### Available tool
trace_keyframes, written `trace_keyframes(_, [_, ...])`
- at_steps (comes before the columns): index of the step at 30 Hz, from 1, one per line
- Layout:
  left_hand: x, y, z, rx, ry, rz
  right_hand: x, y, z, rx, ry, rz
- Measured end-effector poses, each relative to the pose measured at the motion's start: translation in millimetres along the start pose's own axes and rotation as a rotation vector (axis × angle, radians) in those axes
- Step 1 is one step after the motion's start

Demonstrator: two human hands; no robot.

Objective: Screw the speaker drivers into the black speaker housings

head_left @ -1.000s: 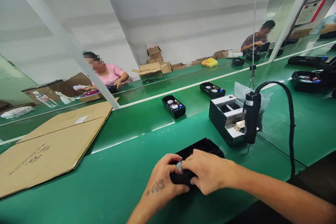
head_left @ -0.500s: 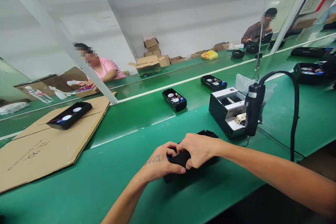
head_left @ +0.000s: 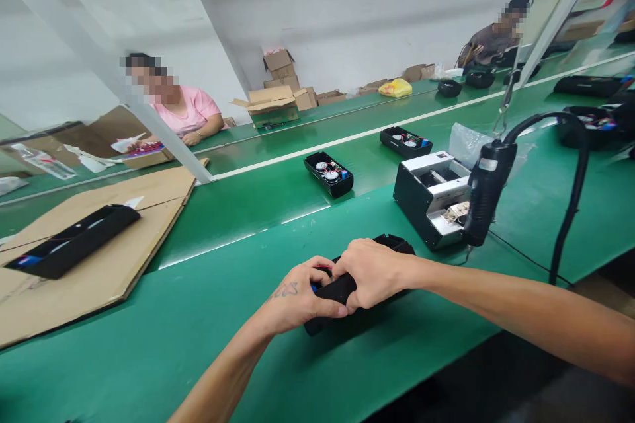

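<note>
On the green bench in front of me sits a black speaker housing [head_left: 394, 244], long and tray-like, with red and blue wires showing at its left end. My left hand [head_left: 303, 296] is closed around that end, thumb on the near side and fingers over the far edge. My right hand [head_left: 370, 272] presses in beside it, fingers bent down into the housing, its fingertips hidden. A dark piece between the two hands is partly covered, and I cannot tell whether it is separate from the housing.
A black electric screwdriver [head_left: 489, 192] hangs right of my hands, by a screw feeder [head_left: 431, 201]. Similar open housings [head_left: 329, 174] lie along the green line. Flat cardboard [head_left: 99, 284] at left carries another housing [head_left: 74, 241]. Two people [head_left: 186, 109] sit across.
The view has shifted slightly. The housing on the cardboard has moved left and nearer. My hands keep their hold on the housing in front of me, with little visible movement.
</note>
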State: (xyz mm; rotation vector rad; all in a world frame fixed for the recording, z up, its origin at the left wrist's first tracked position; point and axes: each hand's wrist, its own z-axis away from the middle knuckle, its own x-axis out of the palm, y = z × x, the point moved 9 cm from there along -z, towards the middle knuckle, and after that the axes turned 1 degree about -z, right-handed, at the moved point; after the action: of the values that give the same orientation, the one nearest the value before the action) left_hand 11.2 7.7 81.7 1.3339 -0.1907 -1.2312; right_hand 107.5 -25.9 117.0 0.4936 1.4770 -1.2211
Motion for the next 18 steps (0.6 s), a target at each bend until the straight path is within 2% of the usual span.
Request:
trace_keyframes(5, [-0.1, 1, -1, 0.013, -0.008, -0.012, -5, -7, 2, -0.035, 0.042, 0.018])
trace_keyframes(9, [1.1, -3, 0, -0.006, -0.018, -0.008, -4, -5, 3, 0.007, -0.008, -0.010])
trace_keyframes(14, [2.8, 4, 3, 0.035, -0.006, -0.059, -1, -10, 4, 0.015, -0.009, 0.011])
trace_keyframes(17, [8.2, 7, 10, 0.049, 0.037, -0.146, -3, -19, 17, -0.055, 0.012, 0.032])
trace_keyframes(18, [10.9, 7, 14, 0.073, 0.071, -0.198, -10, -23, 26, -0.096, 0.060, 0.019])
